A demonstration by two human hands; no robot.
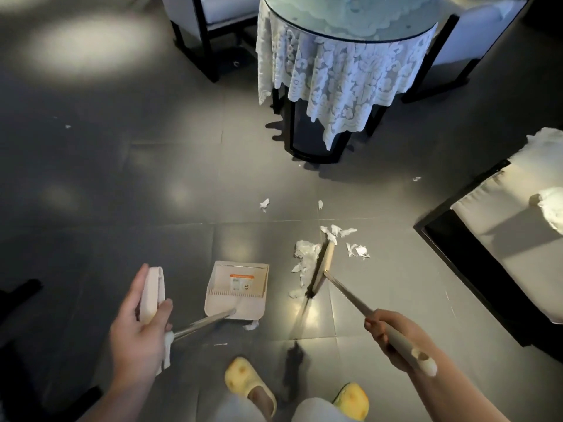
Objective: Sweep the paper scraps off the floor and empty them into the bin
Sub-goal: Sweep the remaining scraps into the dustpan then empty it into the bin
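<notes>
Down near the bottom, the left hand [138,324] curls round the flat white handle of the dustpan [236,292], and the right hand [393,336] grips the pale handle of the broom [320,269]. Both poles are thin shiny metal. The dustpan is a smooth cream tray lying flat on the dark glossy floor [122,178]. The broom head touches a heap of crumpled white paper scraps [304,257], just right of the dustpan. More torn bits lie farther out. Wide bare tiles stretch left. A round desk [350,22] with a lacy cloth stands ahead, and a cushioned seat [502,214] edges in on the right. Two yellow slippers [249,385] stand below.
</notes>
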